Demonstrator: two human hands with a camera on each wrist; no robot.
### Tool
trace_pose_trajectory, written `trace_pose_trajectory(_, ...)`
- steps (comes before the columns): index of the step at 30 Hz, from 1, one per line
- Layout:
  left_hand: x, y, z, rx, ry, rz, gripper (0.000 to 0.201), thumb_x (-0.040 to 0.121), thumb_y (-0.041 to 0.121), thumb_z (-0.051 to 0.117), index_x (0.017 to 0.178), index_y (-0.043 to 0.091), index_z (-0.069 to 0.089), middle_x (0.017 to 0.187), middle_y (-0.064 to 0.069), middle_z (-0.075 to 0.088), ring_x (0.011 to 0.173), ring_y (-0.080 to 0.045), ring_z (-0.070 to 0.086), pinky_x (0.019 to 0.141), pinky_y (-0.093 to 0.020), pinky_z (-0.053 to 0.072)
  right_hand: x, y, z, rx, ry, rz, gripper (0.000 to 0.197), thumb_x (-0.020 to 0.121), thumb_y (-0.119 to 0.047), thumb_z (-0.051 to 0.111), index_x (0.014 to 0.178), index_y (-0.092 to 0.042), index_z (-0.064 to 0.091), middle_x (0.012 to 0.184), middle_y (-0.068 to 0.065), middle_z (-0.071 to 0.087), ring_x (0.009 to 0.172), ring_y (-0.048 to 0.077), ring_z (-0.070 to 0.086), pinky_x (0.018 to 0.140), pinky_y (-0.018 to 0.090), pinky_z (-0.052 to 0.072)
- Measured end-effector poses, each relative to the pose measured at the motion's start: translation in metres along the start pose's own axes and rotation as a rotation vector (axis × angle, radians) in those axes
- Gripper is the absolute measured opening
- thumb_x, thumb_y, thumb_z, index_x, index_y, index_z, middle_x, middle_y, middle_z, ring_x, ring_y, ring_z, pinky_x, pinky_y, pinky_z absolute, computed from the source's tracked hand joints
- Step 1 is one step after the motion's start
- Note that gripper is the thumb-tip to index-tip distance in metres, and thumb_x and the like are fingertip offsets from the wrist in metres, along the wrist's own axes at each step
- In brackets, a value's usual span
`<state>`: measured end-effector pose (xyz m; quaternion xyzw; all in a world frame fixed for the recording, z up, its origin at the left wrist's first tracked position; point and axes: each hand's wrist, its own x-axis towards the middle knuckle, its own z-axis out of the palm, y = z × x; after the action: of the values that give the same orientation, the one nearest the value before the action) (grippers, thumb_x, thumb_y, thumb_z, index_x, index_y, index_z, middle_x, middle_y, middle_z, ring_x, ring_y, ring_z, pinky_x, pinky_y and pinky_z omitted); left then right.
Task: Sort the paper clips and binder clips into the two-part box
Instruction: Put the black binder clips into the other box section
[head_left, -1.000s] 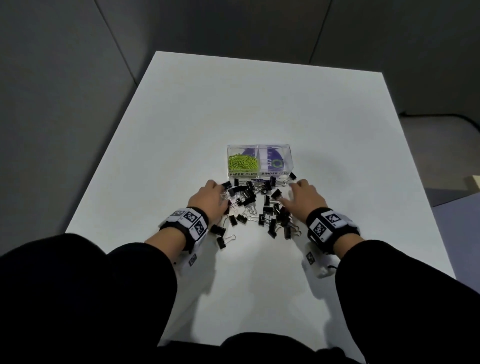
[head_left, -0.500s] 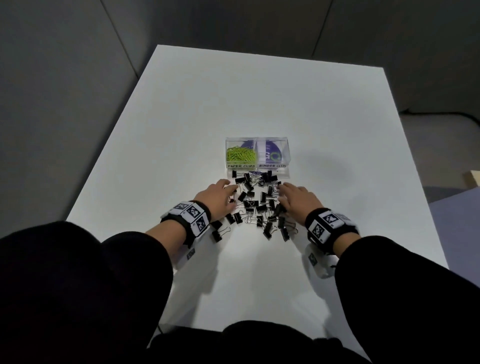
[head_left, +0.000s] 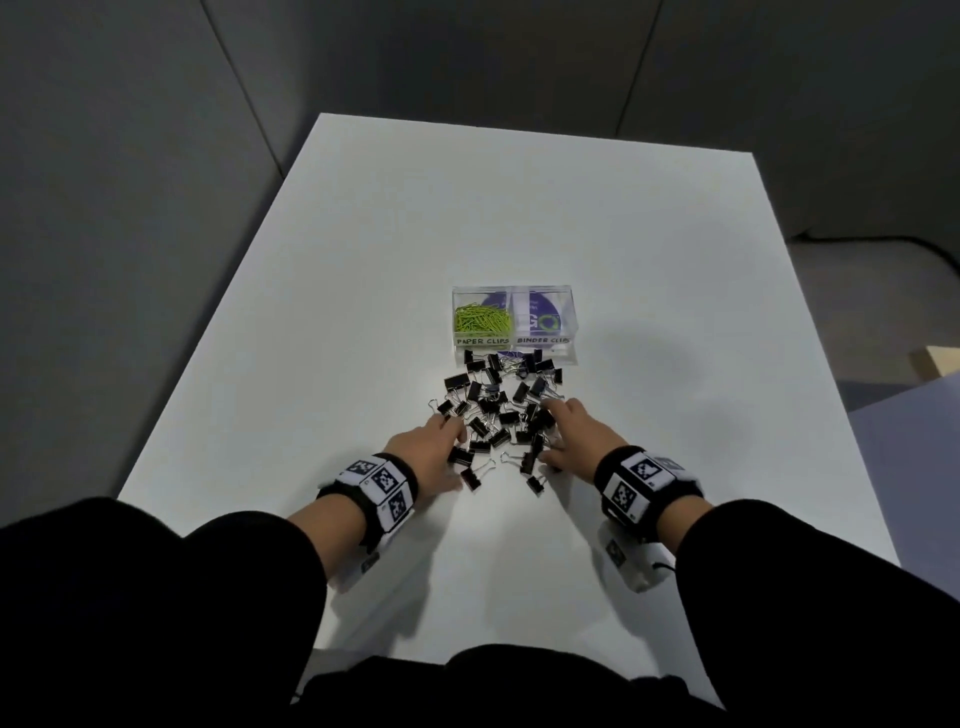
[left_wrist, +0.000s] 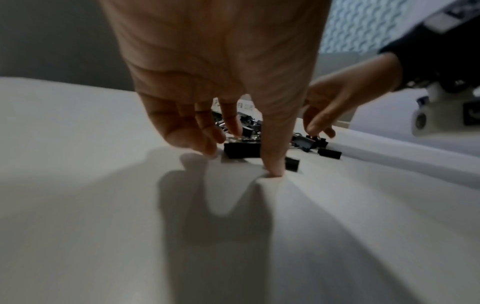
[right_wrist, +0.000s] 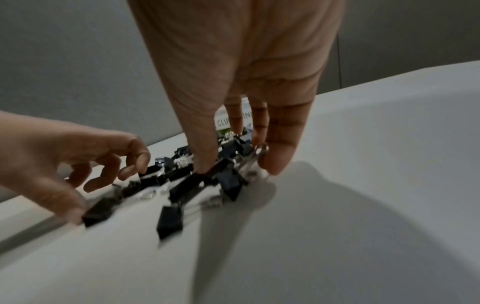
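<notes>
A clear two-part box (head_left: 571, 332) stands mid-table. Its left part, labelled PAPER CLIPS, holds green paper clips (head_left: 482, 324); no clips show in the right part, labelled BINDER CLIPS. Several black binder clips (head_left: 496, 408) lie scattered in front of the box. My left hand (head_left: 451, 432) rests at the pile's left near side, with fingers (left_wrist: 272, 164) stretched down onto the table beside a clip (left_wrist: 241, 150). My right hand (head_left: 551, 422) rests on the right near side, thumb and fingers (right_wrist: 276, 162) fairly straight, pressing against clips (right_wrist: 228, 181). Neither hand lifts a clip.
The white table (head_left: 675, 249) has bare surface around the box and behind it. Its right edge borders a lower grey floor with a cable (head_left: 883, 241). Dark wall panels stand behind and to the left.
Both hands slid back from beside the box toward me along the pile's sides and came closer together. The clips between them have shifted a little.
</notes>
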<state>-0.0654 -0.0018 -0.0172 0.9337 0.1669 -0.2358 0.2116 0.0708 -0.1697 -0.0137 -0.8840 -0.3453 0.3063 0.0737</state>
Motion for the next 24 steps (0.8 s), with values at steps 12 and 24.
trace_pose_trajectory(12,0.002,0.022,0.013,0.245,0.030,0.146,0.066,0.075,0.054,0.064,0.130,0.027,0.037,0.130,-0.005,0.039,0.112,-0.027,0.049,0.082,-0.037,0.047,-0.016,-0.007,0.021,-0.180,-0.040,0.037,0.092,0.071,-0.046,0.073,0.142,-0.030,0.018,0.134,0.010,0.034,0.114,0.032,0.049,0.086,0.042,0.051)
trace_pose_trajectory(24,-0.001,0.035,0.026,0.183,0.067,0.071,0.047,0.088,0.026,0.047,0.134,0.020,0.035,0.128,-0.014,0.039,0.100,-0.035,0.054,0.075,-0.039,0.047,-0.013,-0.023,0.026,-0.168,0.035,-0.013,0.033,0.089,-0.021,0.052,0.121,-0.016,0.045,0.125,0.017,0.042,0.104,0.038,0.053,0.082,0.045,0.049)
